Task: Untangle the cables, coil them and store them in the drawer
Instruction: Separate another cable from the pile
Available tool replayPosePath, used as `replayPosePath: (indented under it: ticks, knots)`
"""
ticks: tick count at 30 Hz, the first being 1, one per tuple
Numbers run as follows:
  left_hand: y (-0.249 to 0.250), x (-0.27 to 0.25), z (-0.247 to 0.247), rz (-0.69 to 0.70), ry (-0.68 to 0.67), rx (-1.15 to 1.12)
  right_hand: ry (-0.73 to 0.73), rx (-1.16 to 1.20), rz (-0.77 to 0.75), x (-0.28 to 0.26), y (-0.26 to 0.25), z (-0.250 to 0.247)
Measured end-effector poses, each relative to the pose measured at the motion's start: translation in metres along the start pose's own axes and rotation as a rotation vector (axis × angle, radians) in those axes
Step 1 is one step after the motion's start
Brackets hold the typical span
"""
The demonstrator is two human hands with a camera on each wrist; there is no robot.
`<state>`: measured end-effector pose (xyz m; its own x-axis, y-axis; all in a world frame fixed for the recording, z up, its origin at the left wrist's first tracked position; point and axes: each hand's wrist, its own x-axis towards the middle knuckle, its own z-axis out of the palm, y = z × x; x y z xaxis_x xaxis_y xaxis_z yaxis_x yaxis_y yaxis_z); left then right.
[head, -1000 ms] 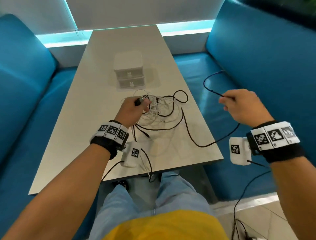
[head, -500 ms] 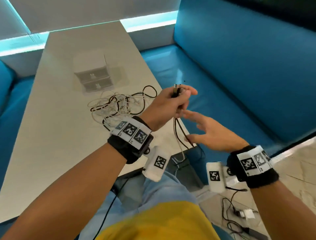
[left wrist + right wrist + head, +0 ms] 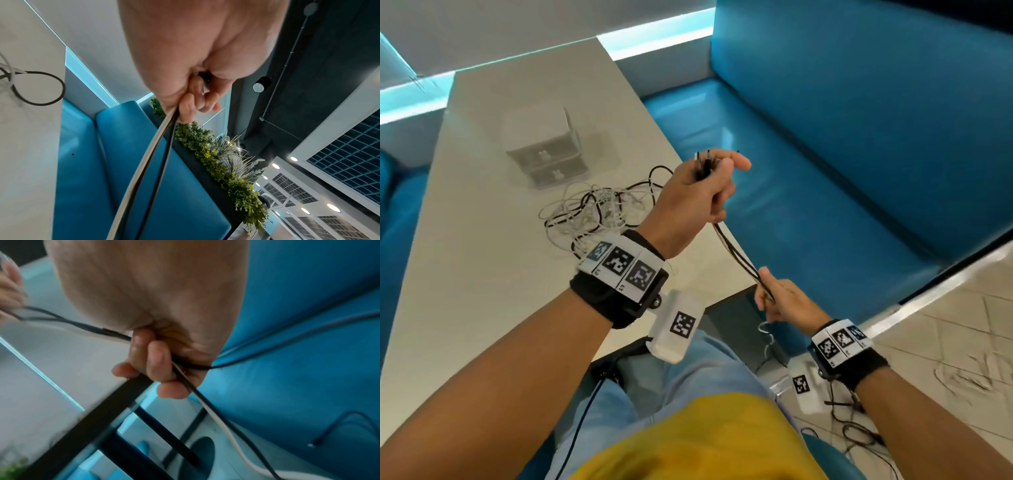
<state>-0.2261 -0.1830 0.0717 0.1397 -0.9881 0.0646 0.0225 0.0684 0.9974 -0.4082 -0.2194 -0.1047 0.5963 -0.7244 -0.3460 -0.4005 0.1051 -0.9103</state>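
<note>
A café or office lounge booth. Blue padded benches (image 3: 842,144) flank a pale desk (image 3: 482,274). A planter (image 3: 222,162) tops the backrest, under grid ceiling panels (image 3: 345,162).

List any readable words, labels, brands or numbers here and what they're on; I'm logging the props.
No readable words, brands or numbers.
Left wristband: square black-and-white code markers, plus tiny characters under them too small to read.
Right wristband: the same kind of markers, no legible text.
White wrist boxes: one code marker each, no text.
Drawer unit: small bunny-shaped knobs only.
</note>
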Motion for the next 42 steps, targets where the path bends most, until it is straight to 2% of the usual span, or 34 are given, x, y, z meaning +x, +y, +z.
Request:
replayPosePath:
  ticks: [4, 7, 10, 14, 16, 18, 20, 22, 26, 29, 31, 36, 42]
  knots:
    - [-0.001, -0.003, 0.006, -0.013, 0.008, 0.031, 0.021, -0.069, 0.093, 0.015, 0.028, 0.014]
    - [0.009, 0.001, 0.011, 0.020, 0.026, 0.019, 0.092, -0.121, 0.146, 0.017, 0.048, 0.012]
    - [0.017, 0.002, 0.017, 0.042, -0.025, 0.048, 0.157, -0.250, 0.264, 0.011, 0.082, 0.003]
    - [0.006, -0.003, 0.028, 0.041, -0.135, 0.168, 0.085, -0.345, 0.355, 0.009, 0.108, -0.003]
    - [0.000, -0.006, 0.032, 0.022, -0.161, 0.202, 0.146, -0.338, 0.303, 0.013, 0.103, -0.008]
    - [-0.005, -0.009, 0.033, -0.019, -0.204, 0.199, 0.265, -0.321, 0.216, 0.020, 0.085, -0.021]
    - [-0.010, -0.013, 0.033, -0.086, -0.240, 0.151, 0.341, -0.253, 0.109, 0.023, 0.053, -0.036]
    - [-0.016, -0.015, 0.032, -0.159, -0.217, 0.080, 0.380, -0.158, -0.009, 0.018, 0.007, -0.043]
    - [-0.030, -0.020, 0.021, -0.159, -0.144, 0.088, 0.274, 0.074, -0.294, -0.021, -0.094, -0.032]
    - [-0.034, -0.027, 0.009, -0.145, -0.095, 0.100, 0.202, -0.003, -0.480, -0.032, -0.130, -0.017]
    - [-0.035, -0.031, -0.003, -0.157, -0.078, 0.071, 0.197, -0.049, -0.517, -0.027, -0.139, -0.009]
    - [-0.037, -0.036, -0.030, -0.191, -0.044, -0.040, 0.142, -0.062, -0.495, -0.011, -0.157, 0.007]
    - [-0.032, -0.040, -0.048, -0.170, 0.001, -0.157, 0.120, -0.130, -0.581, -0.003, -0.179, 0.028]
